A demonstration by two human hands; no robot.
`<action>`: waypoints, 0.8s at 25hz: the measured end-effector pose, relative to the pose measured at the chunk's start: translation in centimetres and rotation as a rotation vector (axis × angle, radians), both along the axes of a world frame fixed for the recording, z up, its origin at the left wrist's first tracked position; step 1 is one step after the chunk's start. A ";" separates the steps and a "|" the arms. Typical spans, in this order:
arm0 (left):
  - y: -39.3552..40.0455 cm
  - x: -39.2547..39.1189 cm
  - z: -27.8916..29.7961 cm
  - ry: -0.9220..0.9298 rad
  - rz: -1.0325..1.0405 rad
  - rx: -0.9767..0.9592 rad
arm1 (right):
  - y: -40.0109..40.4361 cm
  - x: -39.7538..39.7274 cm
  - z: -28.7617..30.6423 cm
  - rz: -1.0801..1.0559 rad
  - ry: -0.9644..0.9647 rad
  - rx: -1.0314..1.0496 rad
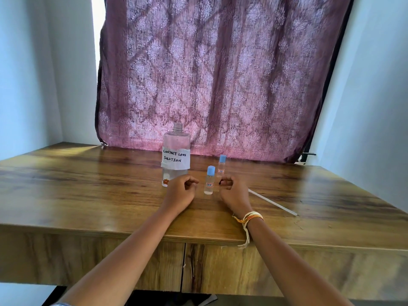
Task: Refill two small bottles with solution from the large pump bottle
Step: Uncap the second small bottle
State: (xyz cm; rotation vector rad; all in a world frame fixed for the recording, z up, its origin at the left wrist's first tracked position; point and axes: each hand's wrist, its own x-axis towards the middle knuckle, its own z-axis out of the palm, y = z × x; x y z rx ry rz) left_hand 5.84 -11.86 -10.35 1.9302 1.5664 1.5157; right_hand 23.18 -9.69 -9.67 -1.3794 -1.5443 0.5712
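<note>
A large clear bottle (pixel 176 154) with a white "CONTACT LENS SOLUTION" label stands at the table's middle, its threaded neck bare with no pump on it. Two small clear bottles with blue caps stand to its right: the nearer one (pixel 209 183) between my hands, the farther one (pixel 221 166) just behind. My left hand (pixel 181 191) rests on the table in front of the large bottle, fingers curled, holding nothing. My right hand (pixel 231 191) rests right of the nearer small bottle, fingers curled, apart from it.
A thin white tube or straw (pixel 272 202) lies on the wooden table (pixel 88 195) to the right of my right hand. A purple patterned curtain (pixel 220 74) hangs behind the table. White walls stand on both sides.
</note>
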 end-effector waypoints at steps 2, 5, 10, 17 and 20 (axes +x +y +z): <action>0.3 -0.1 0.0 -0.037 0.023 -0.024 | 0.9 0.5 1.0 -0.072 0.002 0.094; 1.0 0.0 0.2 0.019 0.007 -0.060 | 3.9 0.7 2.4 -0.114 -0.050 0.112; 2.4 0.1 -0.5 0.135 -0.078 -0.073 | 9.0 -0.3 3.4 -0.138 -0.203 0.086; 3.1 -0.2 -0.9 0.127 -0.118 -0.098 | 12.7 -0.6 3.4 -0.083 -0.212 0.056; 2.8 -0.3 -0.9 0.105 -0.130 -0.120 | 11.3 -0.4 3.7 -0.075 -0.127 0.134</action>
